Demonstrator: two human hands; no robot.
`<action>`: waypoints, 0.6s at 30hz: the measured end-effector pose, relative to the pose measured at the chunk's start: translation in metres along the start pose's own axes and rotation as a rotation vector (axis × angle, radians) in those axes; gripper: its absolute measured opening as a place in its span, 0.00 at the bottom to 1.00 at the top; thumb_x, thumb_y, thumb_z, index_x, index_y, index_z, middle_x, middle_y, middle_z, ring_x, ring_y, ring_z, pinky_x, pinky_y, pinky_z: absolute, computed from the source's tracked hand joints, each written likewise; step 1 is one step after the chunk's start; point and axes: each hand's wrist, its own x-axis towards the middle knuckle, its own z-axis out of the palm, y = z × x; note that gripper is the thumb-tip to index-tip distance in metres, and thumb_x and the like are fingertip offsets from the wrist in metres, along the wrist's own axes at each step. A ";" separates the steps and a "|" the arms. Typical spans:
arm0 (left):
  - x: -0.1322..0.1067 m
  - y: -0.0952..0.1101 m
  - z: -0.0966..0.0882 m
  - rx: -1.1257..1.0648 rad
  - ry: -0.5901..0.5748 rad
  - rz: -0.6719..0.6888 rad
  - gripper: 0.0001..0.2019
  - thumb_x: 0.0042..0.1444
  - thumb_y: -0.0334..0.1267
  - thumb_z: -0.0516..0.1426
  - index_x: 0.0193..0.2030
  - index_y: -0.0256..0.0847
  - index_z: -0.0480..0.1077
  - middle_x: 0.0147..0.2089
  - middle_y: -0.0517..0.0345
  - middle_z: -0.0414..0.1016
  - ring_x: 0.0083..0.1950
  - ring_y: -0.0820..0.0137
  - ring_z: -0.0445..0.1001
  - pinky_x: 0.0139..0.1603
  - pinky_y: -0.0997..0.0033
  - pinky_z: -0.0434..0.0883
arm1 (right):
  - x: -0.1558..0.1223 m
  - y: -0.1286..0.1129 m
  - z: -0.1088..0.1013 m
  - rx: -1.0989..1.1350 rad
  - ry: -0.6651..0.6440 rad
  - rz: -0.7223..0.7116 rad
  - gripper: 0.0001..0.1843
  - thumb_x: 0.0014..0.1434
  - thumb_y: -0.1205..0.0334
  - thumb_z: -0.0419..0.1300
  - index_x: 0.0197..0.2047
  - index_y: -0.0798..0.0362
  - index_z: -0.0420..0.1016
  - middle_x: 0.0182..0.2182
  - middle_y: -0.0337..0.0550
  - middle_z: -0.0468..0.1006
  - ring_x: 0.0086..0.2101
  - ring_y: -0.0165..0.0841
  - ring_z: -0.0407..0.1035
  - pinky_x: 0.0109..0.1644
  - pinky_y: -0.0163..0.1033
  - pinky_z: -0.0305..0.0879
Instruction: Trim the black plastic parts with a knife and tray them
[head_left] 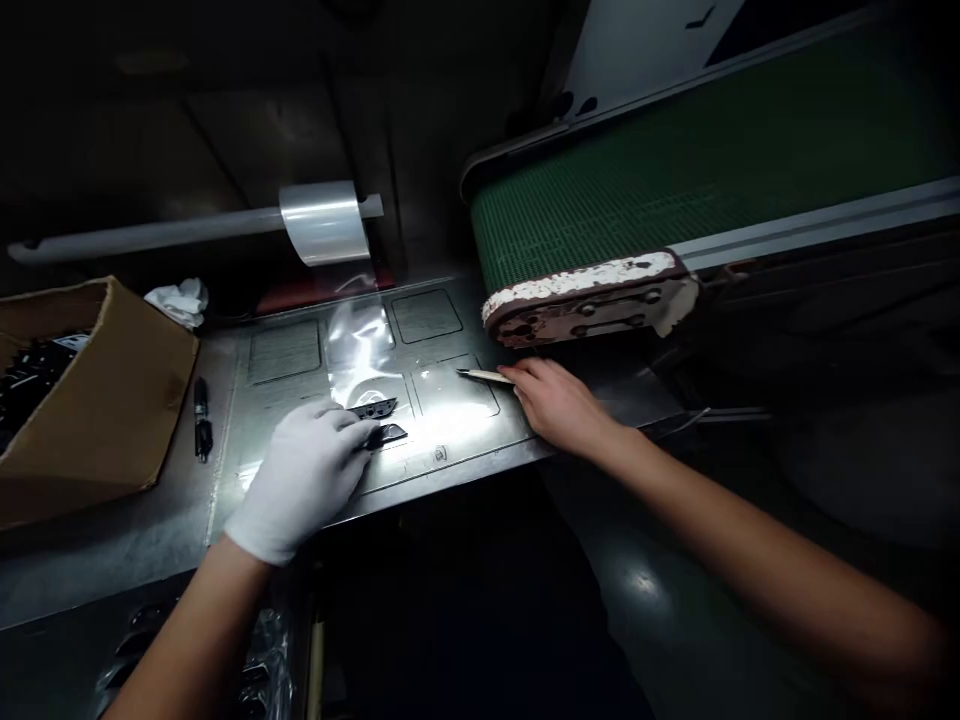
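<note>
My left hand [304, 478] wears a white glove and rests on the metal worktable [180, 500], its fingertips on two small black plastic parts [379, 420] that lie on clear plastic film [360, 345]. The film runs down from a roll [324, 220] on a horizontal bar. My bare right hand [559, 405] lies at the table's right edge, its fingers closed on a thin knife [484, 376] whose blade points left.
A green conveyor belt [675, 170] with a chipped white end plate ends just above my right hand. An open cardboard box [97, 400] of black parts stands at the left. A black pen [201, 418] and a white crumpled cloth [178, 298] lie near it.
</note>
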 end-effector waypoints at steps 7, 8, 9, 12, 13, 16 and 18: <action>-0.009 0.024 0.008 0.005 0.123 -0.070 0.13 0.59 0.24 0.54 0.36 0.43 0.77 0.40 0.49 0.80 0.47 0.55 0.77 0.53 0.50 0.75 | -0.005 -0.005 0.016 0.138 0.185 0.059 0.21 0.70 0.65 0.53 0.61 0.58 0.75 0.52 0.57 0.77 0.52 0.47 0.68 0.59 0.54 0.67; -0.018 0.030 0.008 -0.011 0.174 -0.097 0.11 0.60 0.25 0.55 0.37 0.42 0.77 0.46 0.48 0.80 0.52 0.54 0.77 0.57 0.49 0.74 | -0.009 -0.009 0.013 0.178 0.218 0.058 0.20 0.70 0.64 0.54 0.61 0.58 0.75 0.52 0.57 0.77 0.53 0.47 0.68 0.60 0.54 0.66; -0.028 0.037 0.008 -0.041 0.241 -0.132 0.10 0.62 0.26 0.56 0.39 0.42 0.77 0.53 0.47 0.78 0.59 0.54 0.74 0.61 0.48 0.73 | -0.014 -0.016 0.010 0.245 0.252 0.060 0.19 0.70 0.62 0.54 0.60 0.57 0.75 0.52 0.57 0.77 0.54 0.47 0.67 0.60 0.55 0.66; -0.061 0.063 0.014 -0.274 0.497 -0.245 0.08 0.64 0.30 0.60 0.47 0.45 0.76 0.72 0.48 0.63 0.73 0.50 0.63 0.71 0.40 0.66 | -0.032 -0.064 0.004 0.698 0.186 0.103 0.16 0.71 0.56 0.55 0.55 0.53 0.77 0.49 0.53 0.78 0.51 0.43 0.71 0.56 0.51 0.69; -0.071 0.072 0.019 -0.354 0.573 -0.275 0.10 0.63 0.29 0.61 0.49 0.47 0.76 0.74 0.51 0.59 0.74 0.50 0.61 0.72 0.38 0.65 | -0.037 -0.086 0.006 0.926 0.059 0.134 0.16 0.72 0.53 0.55 0.54 0.52 0.76 0.47 0.51 0.79 0.47 0.40 0.73 0.51 0.48 0.71; -0.099 0.092 0.040 -0.357 0.668 -0.376 0.16 0.61 0.27 0.63 0.49 0.54 0.79 0.77 0.59 0.55 0.76 0.48 0.57 0.74 0.36 0.61 | -0.050 -0.154 0.020 1.528 -0.471 0.267 0.23 0.68 0.41 0.58 0.52 0.51 0.74 0.39 0.45 0.79 0.34 0.33 0.73 0.34 0.38 0.69; -0.119 0.100 0.054 -0.398 0.666 -0.540 0.15 0.61 0.28 0.64 0.48 0.55 0.81 0.76 0.60 0.57 0.77 0.48 0.53 0.76 0.37 0.56 | -0.056 -0.187 0.035 1.666 -0.657 0.362 0.25 0.63 0.38 0.63 0.46 0.53 0.74 0.32 0.40 0.76 0.28 0.29 0.69 0.29 0.34 0.64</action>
